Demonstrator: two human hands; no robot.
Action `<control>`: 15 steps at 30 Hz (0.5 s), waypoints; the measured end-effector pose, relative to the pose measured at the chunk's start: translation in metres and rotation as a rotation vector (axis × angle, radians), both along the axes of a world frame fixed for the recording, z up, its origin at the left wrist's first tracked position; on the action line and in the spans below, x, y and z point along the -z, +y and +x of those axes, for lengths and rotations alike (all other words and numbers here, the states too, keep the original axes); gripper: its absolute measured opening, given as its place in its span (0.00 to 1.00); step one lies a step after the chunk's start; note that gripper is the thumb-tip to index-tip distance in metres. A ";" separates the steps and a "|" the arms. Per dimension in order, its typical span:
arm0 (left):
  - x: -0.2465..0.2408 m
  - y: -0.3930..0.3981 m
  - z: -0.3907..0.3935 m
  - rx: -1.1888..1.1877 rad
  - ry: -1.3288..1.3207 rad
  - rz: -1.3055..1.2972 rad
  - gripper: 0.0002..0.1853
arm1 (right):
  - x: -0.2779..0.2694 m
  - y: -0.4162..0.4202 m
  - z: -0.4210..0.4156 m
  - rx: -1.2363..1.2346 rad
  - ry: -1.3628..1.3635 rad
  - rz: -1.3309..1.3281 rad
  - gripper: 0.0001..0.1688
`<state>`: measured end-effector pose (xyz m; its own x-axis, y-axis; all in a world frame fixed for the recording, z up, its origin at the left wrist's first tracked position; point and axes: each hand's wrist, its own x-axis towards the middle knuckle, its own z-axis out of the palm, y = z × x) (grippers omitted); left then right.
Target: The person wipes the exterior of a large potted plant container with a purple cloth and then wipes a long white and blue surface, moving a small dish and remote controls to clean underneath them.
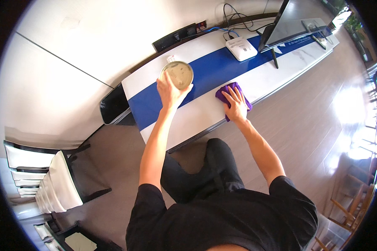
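Note:
A round container (179,77) with a tan, stained top is gripped by my left hand (171,94), fingers around its near side. It is at the left part of a long white cabinet top (191,120); whether it rests on the surface or hangs just above I cannot tell. Behind it, a small white and red item (171,58) partly shows. My right hand (236,105) presses, fingers spread, on a folded purple cloth (229,91) near the front edge. Part of the cloth hangs over that edge. A blue runner or stripe (207,69) crosses the cabinet top lengthwise.
A white router box (241,49) with black and blue cables (229,30) sits at the back. Right of it a flat-screen television (286,26) stands on thin feet (275,58), with a remote control (319,42) beyond. Stacked white chairs (58,185) are at the left; wooden chairs (348,207) at the right.

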<state>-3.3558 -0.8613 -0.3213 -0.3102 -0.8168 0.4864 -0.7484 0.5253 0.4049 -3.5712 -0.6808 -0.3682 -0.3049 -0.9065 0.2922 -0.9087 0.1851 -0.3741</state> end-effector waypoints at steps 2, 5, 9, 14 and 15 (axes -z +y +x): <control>-0.002 -0.019 -0.034 0.086 0.027 0.020 0.63 | -0.002 0.000 0.004 0.009 -0.030 -0.029 0.30; 0.009 -0.051 -0.082 0.009 -0.062 0.029 0.64 | -0.008 -0.003 0.007 -0.004 -0.029 -0.015 0.30; 0.020 -0.091 -0.128 -0.061 -0.116 0.173 0.68 | -0.009 -0.002 0.006 -0.009 -0.036 -0.041 0.29; 0.031 -0.113 -0.153 -0.087 -0.164 0.359 0.69 | -0.009 -0.001 0.004 0.000 -0.030 -0.047 0.30; 0.031 -0.114 -0.155 -0.074 -0.170 0.395 0.70 | -0.010 0.000 0.003 -0.004 -0.039 -0.049 0.30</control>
<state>-3.5111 -0.9748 -0.3523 -0.2925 -0.9530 0.0787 -0.8517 0.2971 0.4317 -3.5683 -0.6807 -0.3580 -0.3136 -0.8925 0.3242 -0.8941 0.1626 -0.4174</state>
